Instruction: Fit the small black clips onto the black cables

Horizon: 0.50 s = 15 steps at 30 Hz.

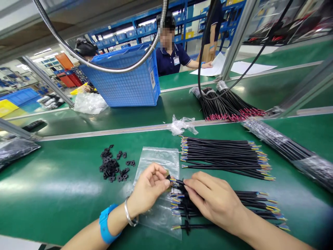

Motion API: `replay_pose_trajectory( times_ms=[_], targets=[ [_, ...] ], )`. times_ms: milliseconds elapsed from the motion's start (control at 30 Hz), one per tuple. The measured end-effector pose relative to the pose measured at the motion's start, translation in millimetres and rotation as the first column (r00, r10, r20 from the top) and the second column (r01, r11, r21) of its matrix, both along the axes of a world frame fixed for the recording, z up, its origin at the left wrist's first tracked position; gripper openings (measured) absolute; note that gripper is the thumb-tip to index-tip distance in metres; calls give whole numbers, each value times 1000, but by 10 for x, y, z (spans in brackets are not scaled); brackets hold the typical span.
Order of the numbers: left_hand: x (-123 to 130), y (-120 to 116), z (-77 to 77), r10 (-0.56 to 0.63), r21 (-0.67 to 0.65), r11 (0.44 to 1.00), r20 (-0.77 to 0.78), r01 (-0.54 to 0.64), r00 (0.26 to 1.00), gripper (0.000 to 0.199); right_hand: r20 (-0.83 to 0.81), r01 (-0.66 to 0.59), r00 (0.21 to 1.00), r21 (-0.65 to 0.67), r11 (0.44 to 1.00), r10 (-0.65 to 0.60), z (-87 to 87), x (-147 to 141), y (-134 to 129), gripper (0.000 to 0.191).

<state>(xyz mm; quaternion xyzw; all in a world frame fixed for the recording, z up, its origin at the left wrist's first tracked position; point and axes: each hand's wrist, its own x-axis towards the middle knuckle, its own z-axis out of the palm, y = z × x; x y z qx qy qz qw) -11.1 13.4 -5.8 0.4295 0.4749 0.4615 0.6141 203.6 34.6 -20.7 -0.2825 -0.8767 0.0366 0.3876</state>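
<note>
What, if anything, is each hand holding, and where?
The right hand pinches a black cable near its end with exposed wires; the left hand pinches a small black piece, exact part unclear.

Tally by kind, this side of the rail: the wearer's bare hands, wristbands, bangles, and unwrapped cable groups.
Hands: 2 (left hand, right hand)
Blue wristband: 1
Silver bangle: 1
Cable groups: 2 (upper group, lower group)
Total: 6
</note>
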Motion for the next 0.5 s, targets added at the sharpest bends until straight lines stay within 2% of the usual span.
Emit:
replay_pose_trajectory(
  times_ms=[133,267,333,400,500],
  targets=[
    [15,-34,-25,-47,-95,994,121,58,992,53,-3,-59,998,19,998,59,44,-11,-55,12],
    [20,-27,-89,-55,-139,988,84,66,995,42,-17,-31,999,126,992,33,102,-28,-100,12],
    [24,-33,-111,-46,-64,997,8,46,999,35,-5,-29,1000,131,991,30,131,-32,-123,13],
    [37,-56,-114,-16,86,996,-88,24,996,28,17,-41,999,91,995,39,162,-31,-155,15],
    [76,-104,-86,46,355,934,-238,43,970,18,51,-42,998,15,999,41,188,-26,-226,19]
  ],
)
